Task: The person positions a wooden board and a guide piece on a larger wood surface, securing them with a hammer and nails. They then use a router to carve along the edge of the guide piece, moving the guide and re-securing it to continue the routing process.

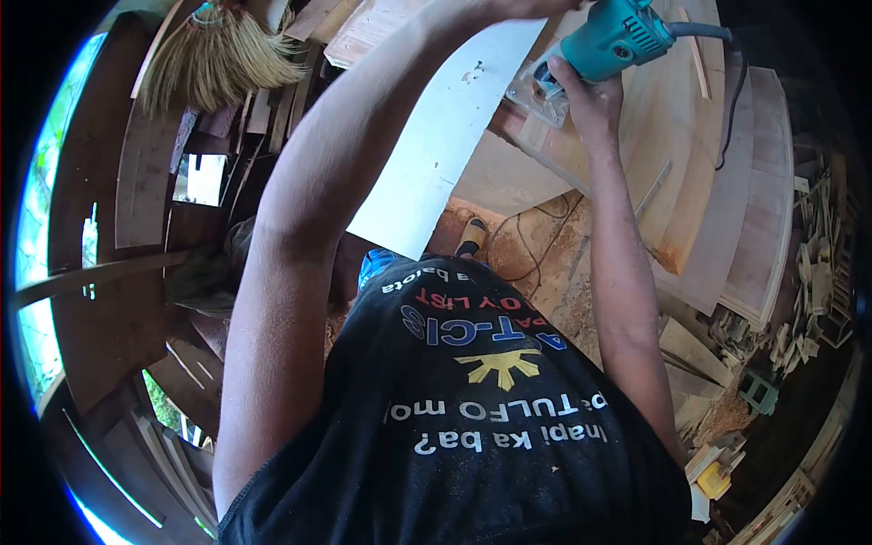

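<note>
A teal trim router point(607, 41) with a clear plastic base stands at the upper right, beside the edge of a long white sheet point(431, 136). My right hand point(595, 100) grips the router low on its body, the thumb pressed near the clear base. My left arm crosses over the white sheet. At the top edge of the picture my left hand point(538, 7) is close to the router's upper part. Most of that hand is cut off, so its fingers do not show clearly.
Wooden boards point(668, 154) lie to the right, under the router's black cord point(740, 91). A straw broom point(218, 59) hangs at the upper left. Sawdust covers the floor point(545, 241), where a cable lies. Wood scraps point(817, 245) are piled at the far right.
</note>
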Demonstrator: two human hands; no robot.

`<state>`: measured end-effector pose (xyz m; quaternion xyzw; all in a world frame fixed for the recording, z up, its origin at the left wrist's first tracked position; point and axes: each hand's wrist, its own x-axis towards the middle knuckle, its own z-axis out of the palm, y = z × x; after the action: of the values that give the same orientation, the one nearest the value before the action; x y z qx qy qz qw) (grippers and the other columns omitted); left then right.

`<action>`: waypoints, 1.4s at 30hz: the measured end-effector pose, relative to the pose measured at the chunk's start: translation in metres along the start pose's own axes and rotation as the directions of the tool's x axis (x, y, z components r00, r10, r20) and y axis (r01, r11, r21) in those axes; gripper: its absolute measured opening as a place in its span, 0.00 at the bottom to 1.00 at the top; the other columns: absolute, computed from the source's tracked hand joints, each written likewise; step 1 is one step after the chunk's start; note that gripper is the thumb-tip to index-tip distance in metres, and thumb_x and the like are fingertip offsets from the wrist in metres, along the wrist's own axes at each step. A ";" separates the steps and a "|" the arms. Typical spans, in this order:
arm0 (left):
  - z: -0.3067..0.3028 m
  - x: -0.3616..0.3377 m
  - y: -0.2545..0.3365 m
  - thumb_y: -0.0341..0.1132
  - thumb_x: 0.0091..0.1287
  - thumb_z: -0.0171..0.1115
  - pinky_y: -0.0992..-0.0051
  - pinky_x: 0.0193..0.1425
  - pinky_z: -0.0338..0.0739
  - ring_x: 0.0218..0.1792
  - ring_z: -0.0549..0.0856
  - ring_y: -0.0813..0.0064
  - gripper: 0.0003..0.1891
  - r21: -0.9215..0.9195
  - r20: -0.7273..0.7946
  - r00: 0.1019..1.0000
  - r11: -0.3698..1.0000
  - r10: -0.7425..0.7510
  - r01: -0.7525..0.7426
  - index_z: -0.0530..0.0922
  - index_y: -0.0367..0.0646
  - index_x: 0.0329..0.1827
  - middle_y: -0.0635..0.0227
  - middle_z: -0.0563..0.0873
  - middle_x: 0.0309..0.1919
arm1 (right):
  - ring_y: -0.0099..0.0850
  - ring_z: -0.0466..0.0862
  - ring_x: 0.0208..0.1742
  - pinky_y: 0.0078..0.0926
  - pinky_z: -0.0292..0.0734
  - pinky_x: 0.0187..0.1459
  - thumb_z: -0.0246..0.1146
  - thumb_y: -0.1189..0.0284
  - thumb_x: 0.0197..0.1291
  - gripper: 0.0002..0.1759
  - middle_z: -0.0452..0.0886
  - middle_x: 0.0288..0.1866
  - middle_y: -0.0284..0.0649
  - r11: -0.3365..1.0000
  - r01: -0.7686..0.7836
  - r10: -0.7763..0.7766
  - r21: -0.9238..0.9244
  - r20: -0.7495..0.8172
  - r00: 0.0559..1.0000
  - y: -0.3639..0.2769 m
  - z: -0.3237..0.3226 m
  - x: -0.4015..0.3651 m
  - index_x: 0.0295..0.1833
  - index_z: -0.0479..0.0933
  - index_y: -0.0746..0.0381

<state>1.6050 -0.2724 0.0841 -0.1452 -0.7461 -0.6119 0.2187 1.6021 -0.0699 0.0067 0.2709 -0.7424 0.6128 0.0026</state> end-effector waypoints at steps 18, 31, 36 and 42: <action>0.022 -0.144 -0.042 0.52 0.61 0.69 0.57 0.76 0.58 0.66 0.76 0.62 0.28 0.749 0.071 0.997 0.661 -0.017 -0.042 0.79 0.43 0.58 0.60 0.81 0.59 | 0.36 0.84 0.53 0.37 0.79 0.58 0.79 0.52 0.47 0.44 0.82 0.54 0.46 0.991 -0.019 0.008 -0.129 -0.082 0.997 -0.004 0.004 -0.007 0.63 0.68 0.65; -0.006 -0.312 0.085 0.40 0.59 0.72 0.46 0.77 0.54 0.76 0.64 0.49 0.30 0.849 -0.216 0.911 0.392 -0.351 0.353 0.73 0.47 0.66 0.55 0.70 0.72 | 0.35 0.80 0.58 0.47 0.79 0.58 0.70 0.62 0.60 0.27 0.78 0.58 0.41 0.878 -0.023 0.293 0.478 -0.500 0.815 -0.044 -0.138 -0.003 0.61 0.73 0.63; 0.001 -0.297 0.086 0.39 0.61 0.70 0.54 0.72 0.66 0.71 0.70 0.48 0.26 0.837 -0.265 0.913 0.396 -0.309 0.377 0.76 0.46 0.63 0.54 0.73 0.70 | 0.40 0.80 0.59 0.58 0.79 0.57 0.65 0.59 0.64 0.25 0.78 0.59 0.41 0.864 0.136 0.175 0.484 -0.543 0.821 -0.061 -0.164 -0.034 0.61 0.72 0.63; 0.004 -0.295 0.087 0.38 0.62 0.69 0.54 0.70 0.68 0.69 0.72 0.47 0.24 0.843 -0.267 0.920 0.392 -0.287 0.368 0.77 0.45 0.61 0.53 0.74 0.69 | 0.42 0.78 0.63 0.64 0.76 0.61 0.62 0.59 0.67 0.24 0.77 0.62 0.41 0.819 0.132 0.257 0.558 -0.563 0.785 -0.057 -0.180 -0.055 0.64 0.71 0.58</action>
<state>1.9010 -0.2356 0.0089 0.1620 -0.9569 -0.1743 0.1662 1.6134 0.1107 0.0848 0.0179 -0.4911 0.8593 0.1419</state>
